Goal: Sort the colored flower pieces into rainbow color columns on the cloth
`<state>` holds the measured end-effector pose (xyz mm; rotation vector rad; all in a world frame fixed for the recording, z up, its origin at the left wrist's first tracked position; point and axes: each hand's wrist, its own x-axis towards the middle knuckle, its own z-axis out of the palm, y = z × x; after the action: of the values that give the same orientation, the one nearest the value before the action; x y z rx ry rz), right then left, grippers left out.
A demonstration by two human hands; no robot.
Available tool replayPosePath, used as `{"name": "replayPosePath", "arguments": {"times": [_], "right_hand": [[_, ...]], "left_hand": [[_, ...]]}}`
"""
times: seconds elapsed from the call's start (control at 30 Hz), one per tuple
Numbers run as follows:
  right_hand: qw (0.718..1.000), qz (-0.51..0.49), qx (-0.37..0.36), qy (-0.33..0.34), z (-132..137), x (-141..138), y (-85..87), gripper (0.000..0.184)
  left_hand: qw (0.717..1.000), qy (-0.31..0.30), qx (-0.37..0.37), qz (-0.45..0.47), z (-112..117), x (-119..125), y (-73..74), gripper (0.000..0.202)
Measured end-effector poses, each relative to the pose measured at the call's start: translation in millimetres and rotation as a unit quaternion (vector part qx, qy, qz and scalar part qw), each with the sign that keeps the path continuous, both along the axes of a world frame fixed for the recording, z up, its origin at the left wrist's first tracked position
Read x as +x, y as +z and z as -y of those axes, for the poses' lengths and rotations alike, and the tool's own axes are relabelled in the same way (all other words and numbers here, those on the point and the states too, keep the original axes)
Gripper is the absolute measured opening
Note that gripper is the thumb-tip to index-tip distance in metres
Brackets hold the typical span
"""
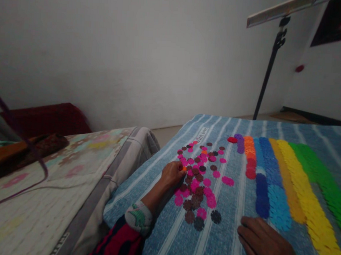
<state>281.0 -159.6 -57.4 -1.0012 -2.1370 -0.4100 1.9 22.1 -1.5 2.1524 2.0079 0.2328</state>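
My left hand (171,175) is closed at the left side of a loose pile of notched plastic discs, with an orange disc (184,169) at its pinched fingertips. The pile's pink discs (211,200), brown discs (189,216) and black discs (216,216) lie partly on top of one another. My right hand (271,245) rests on the striped blue cloth (224,238), fingers stretched out and nothing in them. Beyond it, discs lie in overlapping rows by colour: yellow discs (316,225), green discs (330,191), dark blue discs (262,198) and orange discs (250,146).
On the left stands another bed or table with a flowered cover (78,164). A purple cord (38,156) hangs across it. A black stand (267,75) holding a long bar rises behind the blue cloth, near the pale wall (148,57).
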Motion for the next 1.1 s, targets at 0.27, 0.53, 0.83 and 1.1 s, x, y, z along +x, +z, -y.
{"name": "replayPosePath", "arguments": {"times": [0.27,0.53,0.83,1.1], "right_hand": [[0.999,-0.017,0.029,-0.008,0.1,-1.2,4.7,0.037],[0.999,-0.019,0.032,-0.006,0.2,-2.2,4.6,0.039],[0.999,-0.012,0.034,-0.004,0.8,-0.9,3.3,0.037],[1.000,-0.003,0.026,0.002,1.2,1.4,2.5,0.036]], "left_hand": [[0.999,0.019,0.024,0.030,1.4,-0.1,-3.0,0.025],[0.998,0.061,0.016,0.022,0.4,0.9,-1.2,0.021],[0.976,0.073,-0.005,0.205,-10.7,-24.5,-9.9,0.016],[0.943,0.109,-0.054,0.309,-24.8,-53.7,10.7,0.021]]}}
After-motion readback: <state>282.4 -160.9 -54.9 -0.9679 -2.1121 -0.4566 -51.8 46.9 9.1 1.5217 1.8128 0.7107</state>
